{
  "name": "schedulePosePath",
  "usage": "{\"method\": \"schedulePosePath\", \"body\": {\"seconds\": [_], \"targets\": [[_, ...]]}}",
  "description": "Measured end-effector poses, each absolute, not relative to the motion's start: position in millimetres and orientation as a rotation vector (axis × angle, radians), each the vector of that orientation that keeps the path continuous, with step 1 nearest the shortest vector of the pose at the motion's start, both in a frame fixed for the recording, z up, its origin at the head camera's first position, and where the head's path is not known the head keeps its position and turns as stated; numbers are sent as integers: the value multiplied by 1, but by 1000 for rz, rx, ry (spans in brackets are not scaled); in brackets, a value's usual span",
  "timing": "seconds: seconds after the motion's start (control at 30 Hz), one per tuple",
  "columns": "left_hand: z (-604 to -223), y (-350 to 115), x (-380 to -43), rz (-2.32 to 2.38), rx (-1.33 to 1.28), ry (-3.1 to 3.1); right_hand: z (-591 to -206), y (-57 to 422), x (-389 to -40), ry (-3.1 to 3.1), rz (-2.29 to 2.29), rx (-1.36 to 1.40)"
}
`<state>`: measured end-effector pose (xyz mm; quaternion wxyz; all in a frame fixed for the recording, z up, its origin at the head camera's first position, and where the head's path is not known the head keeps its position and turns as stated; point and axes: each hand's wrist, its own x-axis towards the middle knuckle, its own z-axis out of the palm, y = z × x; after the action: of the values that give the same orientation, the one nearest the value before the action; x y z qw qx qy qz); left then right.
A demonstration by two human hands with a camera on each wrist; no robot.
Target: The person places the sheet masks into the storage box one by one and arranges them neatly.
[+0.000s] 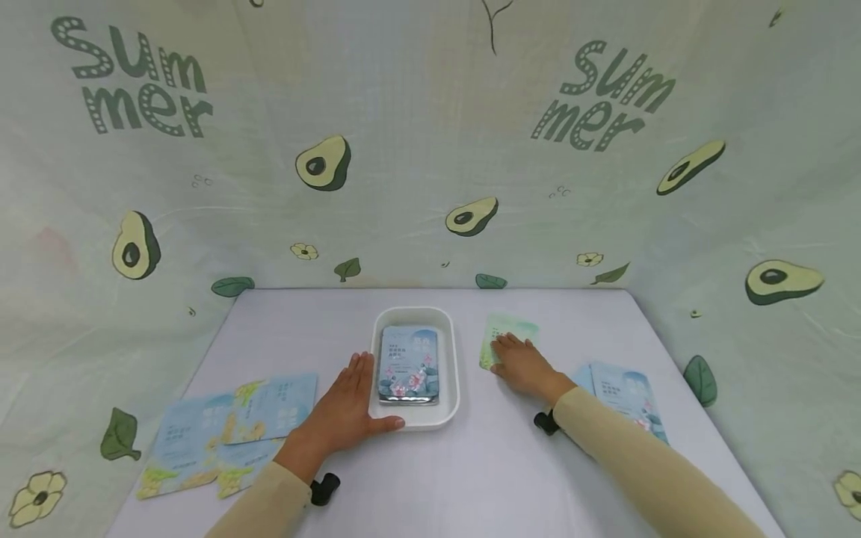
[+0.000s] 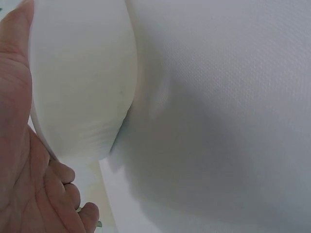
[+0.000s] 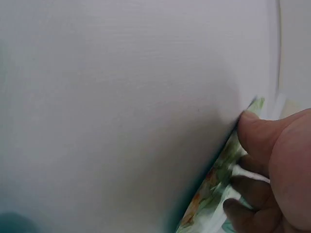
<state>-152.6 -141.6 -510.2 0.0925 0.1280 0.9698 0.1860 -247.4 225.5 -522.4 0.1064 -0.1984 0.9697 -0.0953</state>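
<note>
A white tray (image 1: 457,403) stands mid-table, holding blue packets with pink flowers (image 1: 409,366) stacked in it. My left hand (image 1: 343,411) lies against the tray's near left corner, fingers straight along its left side and thumb across the front rim. In the left wrist view the tray wall (image 2: 82,82) shows close beside the palm. To the right of the tray, my right hand (image 1: 528,368) rests on a light green packet (image 1: 496,329) lying on the table. The right wrist view shows the thumb at that packet's edge (image 3: 216,179) and the other fingertips over its face.
Three blue and yellow packets (image 1: 181,437) overlap at the table's left. Right of the tray, more blue packets (image 1: 625,392) lie partly under the right forearm. A cloth with avocado prints (image 1: 323,163) hangs behind and beside the white table (image 1: 484,478).
</note>
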Motion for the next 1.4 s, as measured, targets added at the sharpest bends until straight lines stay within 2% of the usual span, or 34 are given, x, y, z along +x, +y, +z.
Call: {"method": "schedulePosePath", "body": {"seconds": [0.23,0.47,0.63,1.1,1.4], "targets": [[-505,-143,-152,567,368,2880,-513,238,-263,2878,-280,-716],[-508,-141,-152,584,370,2859,-508,278,-296,2930,-214,-479],[-511,-140,-150,595,374,2863,-511,292,-308,2837,-220,-429],[-508,-140,-149,569,352,2865,-514,286,-299,2935,-283,-467],[-507,-140,-150,579,330,2861,-515,281,-306,2939,-261,-496]]}}
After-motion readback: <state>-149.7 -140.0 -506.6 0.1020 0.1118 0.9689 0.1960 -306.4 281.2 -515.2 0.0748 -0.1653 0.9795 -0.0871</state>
